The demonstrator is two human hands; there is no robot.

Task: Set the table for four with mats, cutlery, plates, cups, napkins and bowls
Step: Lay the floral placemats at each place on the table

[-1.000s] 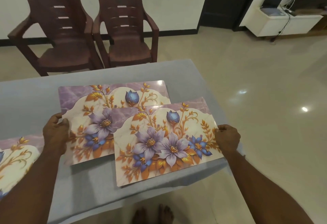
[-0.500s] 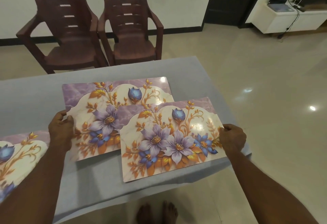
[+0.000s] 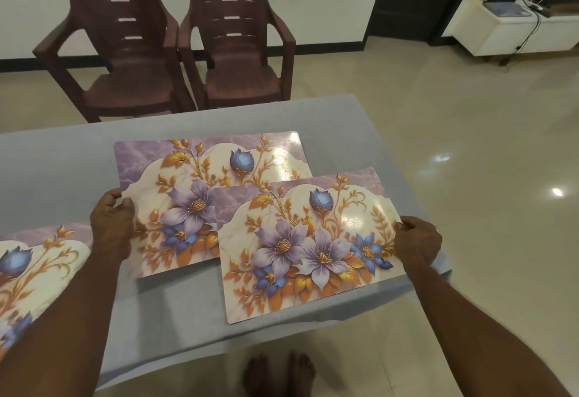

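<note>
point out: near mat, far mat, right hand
near mat (image 3: 300, 249), head view, on its central flowers
far mat (image 3: 188, 208), head view, on its large purple flower
right hand (image 3: 418, 240), head view, on its back

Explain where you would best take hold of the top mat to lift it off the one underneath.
Probably the top mat's near edge, coming from the person's side: it overhangs the table, so fingers can slip under. It is flat and thin, and its far left part overlaps the other mat. The right hand already pinches its right edge.
</note>
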